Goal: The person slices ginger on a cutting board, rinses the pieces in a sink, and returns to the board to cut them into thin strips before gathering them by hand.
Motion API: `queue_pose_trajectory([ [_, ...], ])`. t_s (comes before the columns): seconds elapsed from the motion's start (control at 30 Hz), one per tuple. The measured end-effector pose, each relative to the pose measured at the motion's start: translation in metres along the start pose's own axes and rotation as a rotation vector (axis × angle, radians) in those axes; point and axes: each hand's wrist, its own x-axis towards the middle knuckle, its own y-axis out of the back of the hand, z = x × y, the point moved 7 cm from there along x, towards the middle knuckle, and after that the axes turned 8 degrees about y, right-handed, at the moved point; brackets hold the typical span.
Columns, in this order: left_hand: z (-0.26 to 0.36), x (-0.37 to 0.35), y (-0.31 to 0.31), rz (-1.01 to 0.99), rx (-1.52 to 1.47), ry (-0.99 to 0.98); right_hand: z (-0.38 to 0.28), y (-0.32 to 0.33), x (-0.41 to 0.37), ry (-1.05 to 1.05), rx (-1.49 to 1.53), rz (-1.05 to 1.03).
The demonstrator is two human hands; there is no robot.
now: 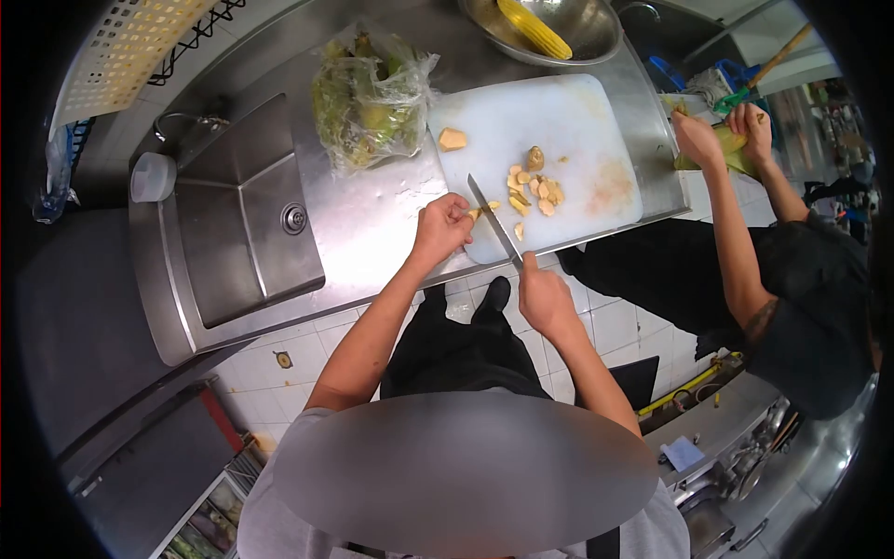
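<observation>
My right hand (pixel 546 300) grips the handle of a kitchen knife (pixel 495 219), its blade pointing away and to the left over a white cutting board (pixel 596 112). Fingers pinched, my left hand (pixel 441 229) holds a small piece of ginger (pixel 475 213) at the board's near left edge, just left of the blade. Right of the knife lies a loose pile of ginger slices (pixel 544 191), with an unpeeled-looking knob (pixel 535 156) behind it. A larger pale chunk (pixel 453 140) sits by the board's far left side.
A clear bag of green corn husks or cobs (pixel 368 102) stands left of the board. Behind are a metal bowl (pixel 596 42) and a yellow corn cob (pixel 535 28). A steel sink (pixel 237 242) is at left. At right, a co-worker's hands (pixel 698 140) hold a green-husked cob.
</observation>
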Motion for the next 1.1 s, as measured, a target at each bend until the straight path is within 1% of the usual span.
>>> queue_pose_trajectory([
  [0.07,0.002,-0.002,-0.001,0.012,-0.003,0.01,-0.006,0.005,-0.008,-0.018,-0.03,-0.019],
  [0.17,0.004,0.002,0.0,0.048,0.041,0.083,-0.019,0.007,-0.019,-0.028,-0.075,-0.051],
  [0.27,0.006,0.008,-0.002,0.107,0.103,0.053,-0.018,-0.002,-0.018,-0.05,-0.099,-0.102],
  [0.3,0.007,0.008,-0.002,0.102,0.081,0.047,-0.017,-0.006,-0.017,-0.057,-0.101,-0.125],
  [0.4,0.005,0.009,0.0,0.084,0.011,0.043,-0.018,-0.005,-0.014,-0.059,-0.095,-0.098],
  [0.5,-0.002,0.013,-0.001,0.066,-0.055,0.062,-0.018,-0.013,-0.006,-0.021,-0.16,-0.04],
  [0.6,-0.001,0.016,0.002,0.067,-0.082,0.065,-0.016,-0.02,0.002,-0.063,-0.116,-0.101],
  [0.67,0.001,0.016,0.0,0.039,-0.104,0.058,-0.017,-0.018,0.006,-0.033,-0.116,-0.062],
  [0.77,0.014,0.012,-0.002,0.012,0.02,0.079,-0.006,-0.026,0.023,0.038,-0.11,0.025],
  [0.87,0.025,0.002,0.003,0.088,0.133,0.013,0.014,-0.034,0.032,0.112,-0.031,0.101],
  [0.9,0.027,0.0,0.003,0.071,0.185,-0.043,0.022,-0.033,0.03,0.13,0.008,0.117],
  [0.97,0.026,0.001,0.002,0.035,0.287,-0.157,0.031,-0.008,0.019,0.025,0.369,0.045],
  [1.0,0.029,0.003,0.001,0.096,0.371,-0.3,0.036,-0.001,0.013,-0.027,0.552,0.006],
  [1.03,0.033,0.007,-0.001,0.156,0.456,-0.442,0.047,-0.004,0.009,0.016,0.55,0.121],
  [1.07,0.036,0.012,-0.004,0.212,0.539,-0.585,0.06,-0.012,0.006,0.009,0.53,0.129],
  [1.1,0.048,0.018,-0.005,0.246,0.566,-0.539,0.067,-0.015,0.002,0.001,0.509,0.136],
])
